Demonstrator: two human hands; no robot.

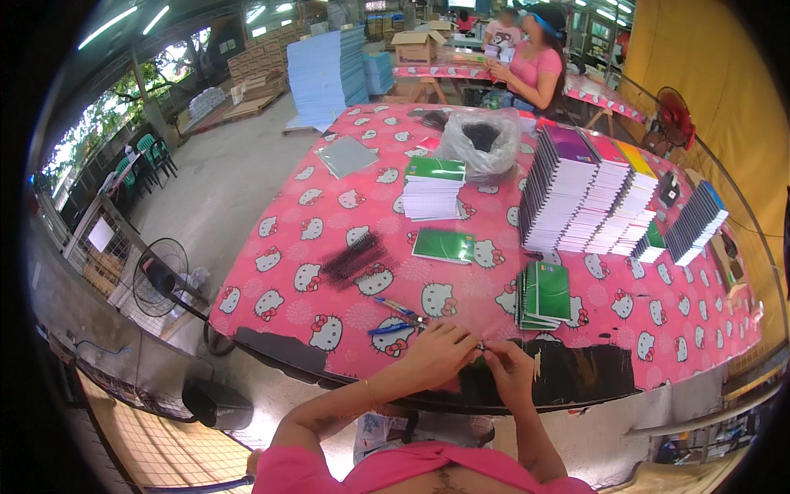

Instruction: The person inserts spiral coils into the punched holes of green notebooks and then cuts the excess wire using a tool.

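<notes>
- Your left hand (pixel 436 356) and right hand (pixel 510 372) meet at the near table edge, fingertips pinched together on a small dark item (pixel 480 347) held between them; it is too small to tell what it is.
- Under your hands lies a dark green notebook (pixel 481 380), partly covered by them, at the near rim of the table with the pink cartoon-cat cloth (pixel 329 247).
- At about 10 o'clock from your hands, just beside the left one, lie blue-handled pliers (pixel 399 317).
- At 1 o'clock, near your hands, stands a short pile of green-covered notebooks (pixel 543 295) with spines on the left.
- At 12 o'clock lies a single green notebook (pixel 444 245); beyond it is a stack of white pages under a green cover (pixel 434 188).
- At 10 to 11 o'clock sits a loose heap of black binding coils (pixel 358 259), well apart from your hands.
- At 1 to 2 o'clock, farther off, rise tall rows of spiral-bound notebooks with coloured covers (pixel 588 193).
- Judging from this, many books look bound already; the coils and the stacks in front of you look like work left.
- At the far end a clear plastic bag of dark pieces (pixel 481 140) stands, and a person in a pink top (pixel 535 66) works at another table.
</notes>
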